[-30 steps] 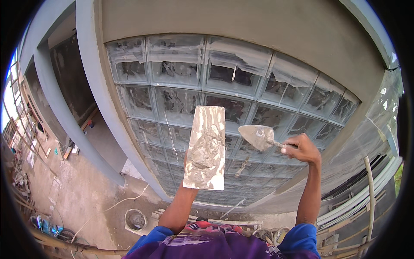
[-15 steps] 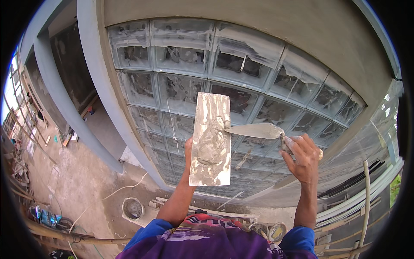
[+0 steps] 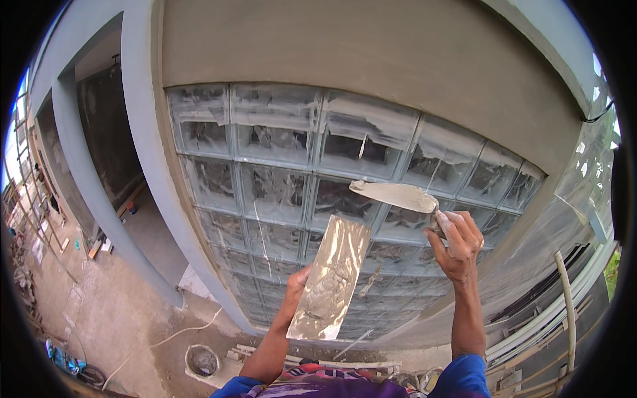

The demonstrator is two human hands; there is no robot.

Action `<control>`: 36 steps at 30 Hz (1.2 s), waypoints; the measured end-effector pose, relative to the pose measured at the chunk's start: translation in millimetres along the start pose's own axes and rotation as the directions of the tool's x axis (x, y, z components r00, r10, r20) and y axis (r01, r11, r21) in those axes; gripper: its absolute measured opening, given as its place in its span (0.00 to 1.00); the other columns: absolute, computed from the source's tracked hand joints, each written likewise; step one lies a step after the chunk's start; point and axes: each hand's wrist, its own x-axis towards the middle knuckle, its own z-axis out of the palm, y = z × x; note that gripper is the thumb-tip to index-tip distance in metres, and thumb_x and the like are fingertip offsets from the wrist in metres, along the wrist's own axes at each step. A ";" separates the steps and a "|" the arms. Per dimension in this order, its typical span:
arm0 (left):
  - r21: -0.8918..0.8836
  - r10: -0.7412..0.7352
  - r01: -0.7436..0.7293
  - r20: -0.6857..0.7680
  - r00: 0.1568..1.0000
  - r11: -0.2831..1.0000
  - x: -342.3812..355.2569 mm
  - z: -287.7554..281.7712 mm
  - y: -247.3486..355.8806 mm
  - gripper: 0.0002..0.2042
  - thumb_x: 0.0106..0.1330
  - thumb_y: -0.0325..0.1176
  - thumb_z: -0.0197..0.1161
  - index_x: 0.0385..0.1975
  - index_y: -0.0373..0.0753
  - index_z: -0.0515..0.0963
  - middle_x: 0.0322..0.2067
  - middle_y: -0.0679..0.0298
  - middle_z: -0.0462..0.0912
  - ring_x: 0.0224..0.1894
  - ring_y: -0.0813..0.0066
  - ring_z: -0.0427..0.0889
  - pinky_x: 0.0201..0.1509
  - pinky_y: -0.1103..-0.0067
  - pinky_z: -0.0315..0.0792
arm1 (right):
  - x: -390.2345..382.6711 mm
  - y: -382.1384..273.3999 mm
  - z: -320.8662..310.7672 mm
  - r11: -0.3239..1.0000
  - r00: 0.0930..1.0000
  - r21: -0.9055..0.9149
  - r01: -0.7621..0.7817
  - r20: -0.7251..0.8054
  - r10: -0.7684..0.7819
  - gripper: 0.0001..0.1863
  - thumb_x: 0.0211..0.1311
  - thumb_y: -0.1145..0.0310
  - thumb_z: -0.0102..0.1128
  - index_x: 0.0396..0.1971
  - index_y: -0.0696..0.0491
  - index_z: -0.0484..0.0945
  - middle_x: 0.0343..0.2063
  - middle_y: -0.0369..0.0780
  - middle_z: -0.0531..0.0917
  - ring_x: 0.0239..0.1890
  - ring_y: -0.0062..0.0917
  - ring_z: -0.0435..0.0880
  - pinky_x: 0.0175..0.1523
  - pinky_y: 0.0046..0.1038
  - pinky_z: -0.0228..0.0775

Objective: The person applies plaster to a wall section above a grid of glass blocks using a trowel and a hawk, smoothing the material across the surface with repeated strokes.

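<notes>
My left hand (image 3: 298,278) is closed around a pale rectangular mortar board (image 3: 346,240), which is tilted and smeared with wet grey mortar (image 3: 326,284). Its grip is mostly hidden behind the board. In my right hand (image 3: 459,247) is a trowel (image 3: 403,198), fingers wrapped round the handle. The blade points left and carries a small dab of mortar at its tip, above and apart from the board. Beyond both hands rises a glass block wall (image 3: 275,191), whose top row is streaked with whitish smears.
Smooth grey plaster (image 3: 371,46) frames the blocks above. To the left stand a curved grey column (image 3: 99,192) and a doorway. Below, a bucket (image 3: 202,361) sits on the floor near a pale cable (image 3: 189,330). Long pipes (image 3: 564,292) and poles lie at right.
The trowel has come off the board and now carries mortar on its tip. The board has dropped lower and tilted. My view has shifted upward along the wall.
</notes>
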 end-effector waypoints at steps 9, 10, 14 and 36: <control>-0.029 -0.116 0.115 -0.047 0.992 0.993 -1.3 4.4 4.5 0.15 0.63 0.24 0.54 0.50 0.32 0.71 0.38 0.61 0.79 0.35 0.76 0.81 0.38 0.81 0.79 | 182.4 65.4 -44.4 0.872 0.957 -0.482 0.087 -0.202 -0.207 0.14 0.50 0.68 0.63 0.37 0.57 0.77 0.29 0.39 0.79 0.34 0.29 0.78 0.36 0.31 0.72; -0.024 -0.116 0.115 -0.044 0.992 0.993 -0.9 4.2 6.0 0.15 0.63 0.24 0.54 0.50 0.32 0.71 0.38 0.61 0.79 0.35 0.76 0.81 0.38 0.81 0.79 | 201.6 70.1 -44.6 0.853 0.957 -0.514 0.090 -0.192 -0.216 0.13 0.52 0.66 0.63 0.36 0.56 0.77 0.29 0.38 0.79 0.34 0.29 0.78 0.36 0.30 0.73; -0.120 -0.144 0.131 -0.110 0.983 0.984 -1.5 -5.2 0.9 0.14 0.64 0.25 0.53 0.50 0.31 0.71 0.38 0.60 0.80 0.34 0.75 0.82 0.36 0.80 0.79 | 267.3 79.9 -37.3 0.775 0.959 -0.624 0.101 -0.145 -0.242 0.13 0.56 0.61 0.59 0.34 0.55 0.77 0.28 0.39 0.79 0.35 0.29 0.79 0.37 0.31 0.75; -0.203 -0.124 0.105 -0.085 0.989 0.974 11.5 -26.3 -1.8 0.14 0.64 0.25 0.52 0.49 0.30 0.71 0.37 0.59 0.80 0.33 0.74 0.82 0.35 0.79 0.80 | 332.8 67.5 -48.2 0.728 1.000 -0.685 0.000 0.020 0.018 0.16 0.58 0.59 0.54 0.25 0.59 0.77 0.26 0.45 0.81 0.30 0.40 0.81 0.36 0.40 0.72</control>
